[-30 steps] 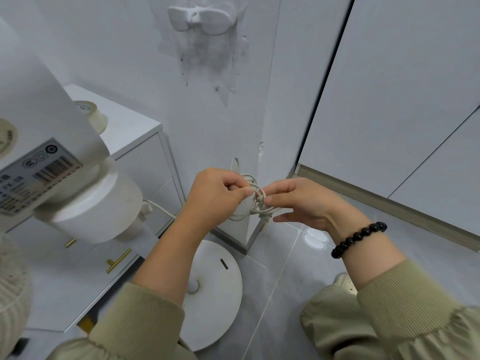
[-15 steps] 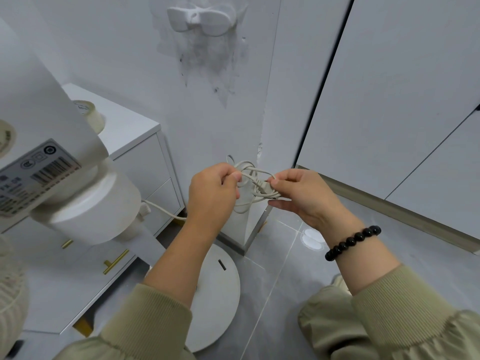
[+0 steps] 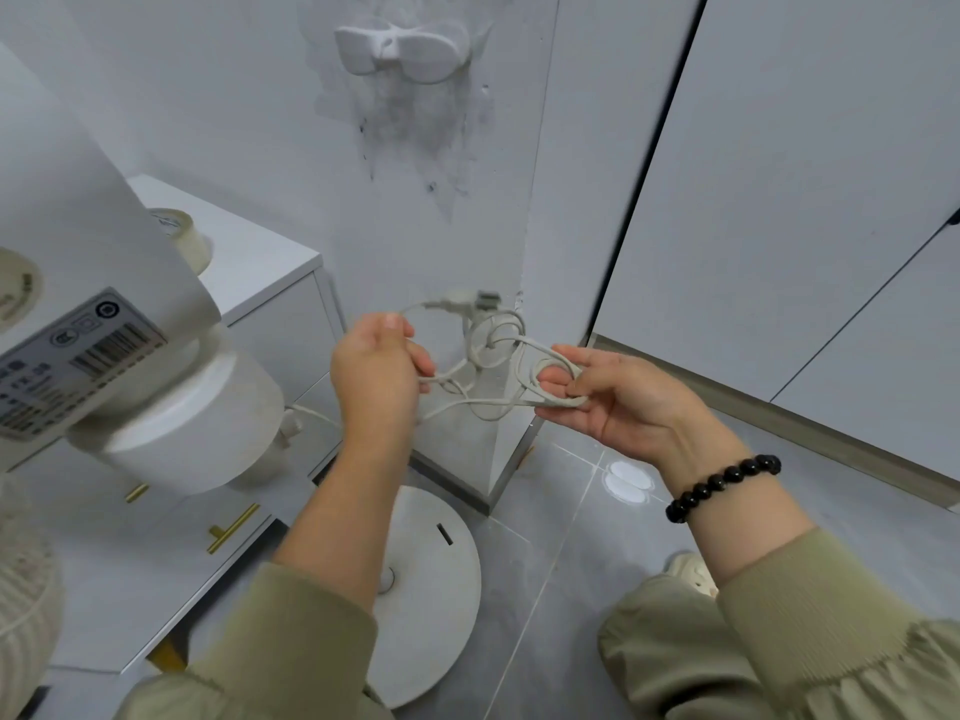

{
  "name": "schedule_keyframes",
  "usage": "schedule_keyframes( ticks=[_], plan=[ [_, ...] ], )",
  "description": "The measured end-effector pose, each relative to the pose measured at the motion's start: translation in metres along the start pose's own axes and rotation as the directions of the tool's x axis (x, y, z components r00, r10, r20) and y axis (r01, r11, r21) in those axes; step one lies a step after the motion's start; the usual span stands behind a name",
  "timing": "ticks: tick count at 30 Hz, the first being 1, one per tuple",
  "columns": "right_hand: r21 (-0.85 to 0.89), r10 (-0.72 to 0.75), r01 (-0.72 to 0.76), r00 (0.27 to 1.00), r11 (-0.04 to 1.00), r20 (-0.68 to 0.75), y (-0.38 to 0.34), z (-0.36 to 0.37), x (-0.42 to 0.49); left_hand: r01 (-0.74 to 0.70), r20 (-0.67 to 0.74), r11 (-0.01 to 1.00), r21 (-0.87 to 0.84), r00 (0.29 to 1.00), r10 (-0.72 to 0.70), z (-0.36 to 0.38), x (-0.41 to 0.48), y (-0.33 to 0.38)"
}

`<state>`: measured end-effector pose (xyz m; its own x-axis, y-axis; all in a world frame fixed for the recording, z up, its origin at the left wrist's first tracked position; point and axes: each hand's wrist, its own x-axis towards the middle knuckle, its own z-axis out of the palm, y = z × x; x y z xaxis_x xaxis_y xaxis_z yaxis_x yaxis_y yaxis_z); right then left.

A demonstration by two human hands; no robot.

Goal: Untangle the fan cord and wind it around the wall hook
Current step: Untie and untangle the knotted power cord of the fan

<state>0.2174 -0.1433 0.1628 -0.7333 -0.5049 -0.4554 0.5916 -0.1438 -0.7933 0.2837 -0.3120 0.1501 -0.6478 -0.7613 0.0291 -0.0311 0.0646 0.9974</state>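
Observation:
A tangled white fan cord (image 3: 488,350) hangs in loops between my two hands, in front of the wall corner. Its plug (image 3: 470,299) sticks out at the top of the tangle. My left hand (image 3: 376,374) grips one strand in curled fingers. My right hand (image 3: 613,402) pinches a loop of the cord with thumb and fingers, palm up. The cord runs back down to the white fan (image 3: 171,423) at the left. The white wall hook (image 3: 402,46) is fixed high on the wall, well above both hands, with nothing on it.
The fan's round base (image 3: 431,589) stands on the grey tiled floor below my arms. A white drawer cabinet (image 3: 265,283) with gold handles stands at the left, a roll of tape (image 3: 179,236) on top. White cupboard doors (image 3: 779,200) fill the right.
My hands have moved apart and risen a little, pulling the bunched cord open into wider loops. The plug has come free at the top of the tangle.

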Motion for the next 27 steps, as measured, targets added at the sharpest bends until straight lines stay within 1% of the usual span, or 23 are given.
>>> schedule_keyframes(
  ticks=[1,2,4,6,7,9,11,13,14,15,16,18,19,20,21,22,24,26,27],
  plan=[
    [-0.003,0.02,-0.02,0.999,1.0,0.031,-0.001,-0.002,-0.001,-0.001,0.004,1.0,0.017,1.0,0.001,-0.004,0.004,0.001],
    [-0.014,0.027,-0.026,0.999,1.0,0.038,-0.001,-0.004,-0.001,-0.005,0.042,0.999,0.043,0.999,0.004,-0.006,0.006,0.002],
    [-0.013,0.028,-0.028,1.0,1.0,-0.001,0.0,-0.006,0.002,-0.002,0.154,0.995,0.101,0.988,-0.014,-0.007,0.005,0.002],
    [0.019,0.045,-0.045,0.998,0.999,-0.037,0.001,-0.005,0.004,-0.033,0.201,0.971,0.238,0.979,-0.016,-0.006,0.006,0.0],
    [0.031,0.051,-0.05,0.998,0.998,-0.047,0.002,-0.004,0.004,-0.059,0.196,0.941,0.332,0.981,-0.007,-0.006,0.007,-0.002],
    [0.029,0.039,-0.038,0.997,0.999,-0.065,0.002,-0.002,0.004,-0.107,0.189,0.85,0.517,0.982,0.008,-0.008,0.012,-0.005],
    [-0.018,0.005,-0.006,0.998,1.0,-0.064,0.002,0.001,0.003,-0.113,0.202,0.761,0.639,0.979,-0.024,-0.009,0.013,-0.01],
    [-0.105,-0.041,0.038,0.999,0.994,-0.032,-0.001,0.004,0.0,-0.115,0.226,0.678,0.726,0.971,-0.077,-0.009,0.012,-0.015],
    [-0.136,-0.065,0.063,0.998,0.989,-0.008,-0.002,0.005,-0.001,-0.117,0.234,0.652,0.75,0.967,-0.097,-0.009,0.013,-0.016],
    [-0.145,-0.084,0.085,0.996,0.986,0.011,-0.003,0.006,-0.002,-0.112,0.23,0.652,0.75,0.968,-0.099,-0.009,0.014,-0.016],
    [-0.135,-0.096,0.098,0.995,0.986,0.019,-0.004,0.006,-0.003,-0.094,0.217,0.686,0.722,0.971,-0.095,-0.01,0.014,-0.015],
    [-0.091,-0.099,0.098,0.995,0.991,0.0,-0.005,0.005,-0.002,-0.034,0.172,0.784,0.62,0.981,-0.093,-0.011,0.014,-0.009],
    [-0.068,-0.095,0.094,0.995,0.993,-0.01,-0.005,0.005,-0.001,-0.01,0.146,0.82,0.572,0.985,-0.09,-0.012,0.013,-0.006],
    [-0.048,-0.089,0.088,0.996,0.995,-0.011,-0.005,0.005,-0.001,0.009,0.128,0.833,0.554,0.987,-0.095,-0.013,0.013,-0.004],
    [-0.034,-0.083,0.083,0.997,0.996,-0.004,-0.004,0.006,-0.001,0.019,0.126,0.817,0.576,0.986,-0.111,-0.014,0.013,-0.004],
    [-0.03,-0.081,0.081,0.997,0.996,0.007,-0.003,0.006,-0.001,0.018,0.137,0.775,0.632,0.982,-0.134,-0.014,0.015,-0.004],
    [-0.039,-0.088,0.089,0.996,0.995,0.028,-0.001,0.008,-0.001,-0.007,0.176,0.654,0.756,0.965,-0.193,-0.014,0.015,-0.005],
    [-0.036,-0.105,0.106,0.994,0.994,0.028,0.0,0.009,-0.001,-0.088,0.26,0.559,0.825,0.936,-0.236,-0.013,0.015,-0.006],
    [-0.021,-0.108,0.108,0.994,0.994,0.015,0.0,0.009,0.0,-0.14,0.31,0.539,0.831,0.92,-0.239,-0.012,0.014,-0.007]
  ],
)
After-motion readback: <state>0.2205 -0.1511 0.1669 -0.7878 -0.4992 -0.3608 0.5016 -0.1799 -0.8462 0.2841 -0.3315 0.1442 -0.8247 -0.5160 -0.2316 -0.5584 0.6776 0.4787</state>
